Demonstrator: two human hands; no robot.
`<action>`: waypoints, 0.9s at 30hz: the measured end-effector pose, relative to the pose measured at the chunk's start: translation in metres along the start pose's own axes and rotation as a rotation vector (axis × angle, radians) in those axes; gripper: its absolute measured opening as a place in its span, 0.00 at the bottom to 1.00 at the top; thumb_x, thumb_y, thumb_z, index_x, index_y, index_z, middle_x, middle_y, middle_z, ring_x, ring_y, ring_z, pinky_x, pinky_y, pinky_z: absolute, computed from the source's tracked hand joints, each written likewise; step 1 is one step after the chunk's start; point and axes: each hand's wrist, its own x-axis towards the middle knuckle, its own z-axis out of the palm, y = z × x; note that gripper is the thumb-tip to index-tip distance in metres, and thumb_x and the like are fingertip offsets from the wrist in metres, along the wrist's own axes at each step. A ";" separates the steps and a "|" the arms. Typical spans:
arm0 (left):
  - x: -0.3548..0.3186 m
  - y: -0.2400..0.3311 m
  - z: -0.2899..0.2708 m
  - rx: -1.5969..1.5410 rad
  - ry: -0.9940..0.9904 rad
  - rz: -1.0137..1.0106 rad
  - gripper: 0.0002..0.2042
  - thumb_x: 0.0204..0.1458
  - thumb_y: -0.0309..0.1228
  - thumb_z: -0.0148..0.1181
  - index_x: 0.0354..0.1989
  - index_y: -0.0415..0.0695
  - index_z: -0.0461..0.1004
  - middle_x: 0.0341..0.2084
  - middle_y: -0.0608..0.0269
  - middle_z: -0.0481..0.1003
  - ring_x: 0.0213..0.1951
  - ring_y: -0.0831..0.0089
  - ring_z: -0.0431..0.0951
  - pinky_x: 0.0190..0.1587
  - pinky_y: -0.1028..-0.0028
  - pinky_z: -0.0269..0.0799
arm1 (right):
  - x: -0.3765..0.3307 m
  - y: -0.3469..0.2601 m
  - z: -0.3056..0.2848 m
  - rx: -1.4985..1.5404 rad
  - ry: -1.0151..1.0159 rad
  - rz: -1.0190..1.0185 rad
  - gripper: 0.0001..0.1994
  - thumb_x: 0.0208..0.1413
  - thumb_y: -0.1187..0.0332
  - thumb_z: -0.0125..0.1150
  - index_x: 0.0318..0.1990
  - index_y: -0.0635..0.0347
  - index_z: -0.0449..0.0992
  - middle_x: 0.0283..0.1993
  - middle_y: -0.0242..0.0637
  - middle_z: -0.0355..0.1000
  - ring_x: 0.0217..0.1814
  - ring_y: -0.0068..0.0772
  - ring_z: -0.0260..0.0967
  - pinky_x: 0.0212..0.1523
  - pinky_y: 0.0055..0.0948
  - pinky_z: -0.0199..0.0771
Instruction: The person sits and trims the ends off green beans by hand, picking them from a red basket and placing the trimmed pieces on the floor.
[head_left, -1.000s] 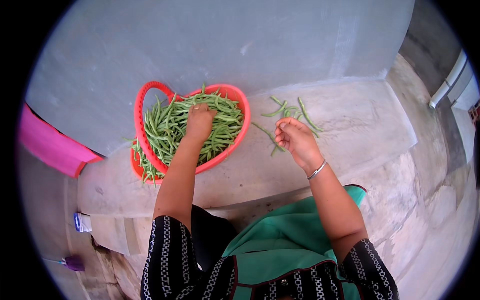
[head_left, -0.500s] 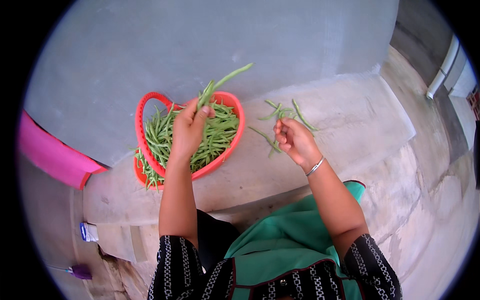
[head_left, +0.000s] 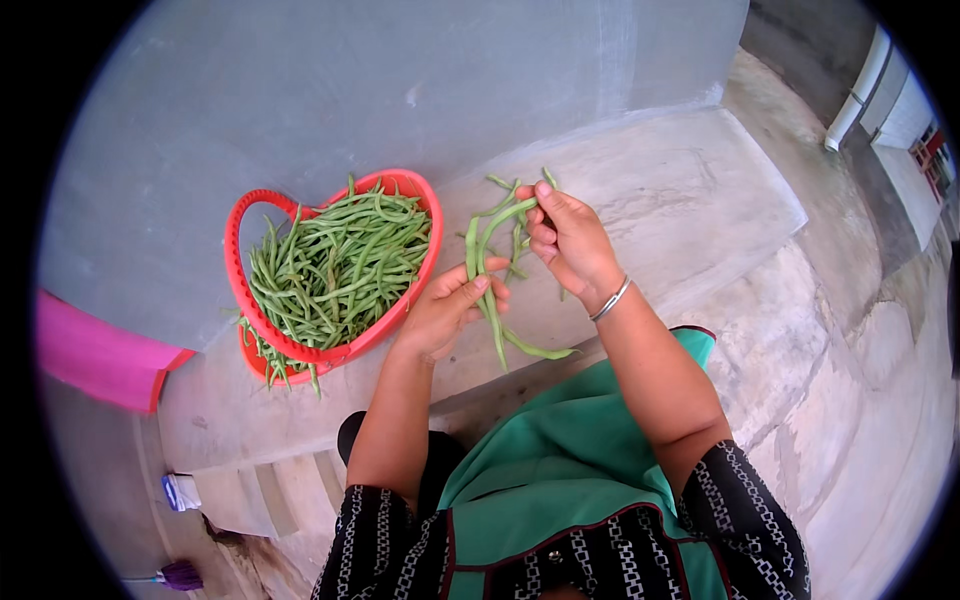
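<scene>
Several long green beans (head_left: 473, 245) are pinched between the thumb and fingers of my left hand (head_left: 450, 305), their ends sticking out above and below. My right hand (head_left: 575, 240), with a silver bracelet (head_left: 612, 299) at the wrist, grips the upper end of one curved green bean (head_left: 500, 218) from that bunch. Behind my fingers a few loose beans (head_left: 518, 243) lie on the concrete ledge, partly hidden. To the left stands a red basket (head_left: 432, 205) with a raised handle, heaped with green beans (head_left: 345, 270); neither hand touches it.
A grey wall (head_left: 400, 70) rises behind the concrete ledge (head_left: 680, 190). At far left is a pink panel with a red edge (head_left: 110, 345). A small blue and white packet (head_left: 181, 492) and a purple brush head (head_left: 182, 575) lie lower left. A white pipe (head_left: 860, 90) runs at upper right.
My left hand has moved from over the basket to the right and nearer me, bringing the beans along. The right hand, earlier without a visible bean, now grips one bean's end.
</scene>
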 end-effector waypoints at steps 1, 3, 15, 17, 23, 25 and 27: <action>-0.002 0.000 0.000 -0.050 -0.024 0.005 0.17 0.59 0.30 0.45 0.54 0.34 0.64 0.31 0.62 0.72 0.34 0.73 0.73 0.37 0.76 0.69 | 0.000 0.000 0.001 0.049 0.020 0.030 0.13 0.61 0.62 0.49 0.40 0.65 0.72 0.23 0.23 0.60 0.20 0.13 0.50 0.20 0.14 0.51; -0.004 -0.003 -0.002 -0.091 -0.062 0.004 0.16 0.59 0.31 0.46 0.53 0.36 0.64 0.30 0.63 0.71 0.33 0.73 0.73 0.37 0.75 0.69 | -0.002 0.000 0.002 0.026 -0.002 0.040 0.12 0.60 0.63 0.51 0.39 0.63 0.73 0.22 0.25 0.62 0.21 0.14 0.52 0.20 0.15 0.54; -0.012 -0.010 0.004 -0.193 -0.078 -0.157 0.10 0.58 0.33 0.48 0.42 0.41 0.69 0.25 0.68 0.68 0.24 0.75 0.71 0.29 0.75 0.69 | 0.016 0.017 -0.014 -1.498 0.239 -1.081 0.04 0.49 0.67 0.60 0.26 0.55 0.74 0.22 0.33 0.64 0.22 0.37 0.65 0.21 0.32 0.65; -0.012 -0.017 0.013 -0.279 -0.115 -0.205 0.10 0.57 0.33 0.48 0.41 0.41 0.69 0.25 0.69 0.68 0.23 0.75 0.70 0.28 0.75 0.69 | 0.018 0.019 -0.012 -1.462 0.249 -1.072 0.05 0.49 0.66 0.60 0.26 0.55 0.74 0.22 0.33 0.64 0.22 0.38 0.65 0.21 0.32 0.65; -0.008 -0.022 0.029 -0.470 -0.158 -0.225 0.11 0.57 0.33 0.48 0.42 0.39 0.69 0.23 0.68 0.67 0.22 0.76 0.69 0.25 0.77 0.68 | 0.024 0.024 -0.013 -1.282 0.275 -1.009 0.04 0.52 0.67 0.59 0.30 0.56 0.76 0.20 0.34 0.64 0.21 0.31 0.64 0.22 0.27 0.63; -0.006 -0.022 0.031 -0.454 -0.131 -0.199 0.11 0.57 0.33 0.48 0.42 0.39 0.69 0.24 0.68 0.67 0.22 0.76 0.70 0.25 0.76 0.69 | 0.025 0.024 -0.008 -1.028 0.294 -0.947 0.06 0.53 0.66 0.58 0.28 0.57 0.76 0.19 0.32 0.63 0.19 0.28 0.61 0.22 0.25 0.60; -0.003 -0.023 0.029 -0.370 -0.069 -0.174 0.10 0.58 0.33 0.48 0.42 0.40 0.69 0.24 0.68 0.68 0.23 0.75 0.71 0.26 0.75 0.69 | 0.018 0.015 -0.001 -0.577 0.260 -0.478 0.09 0.55 0.65 0.56 0.28 0.59 0.76 0.17 0.27 0.59 0.19 0.21 0.55 0.21 0.21 0.55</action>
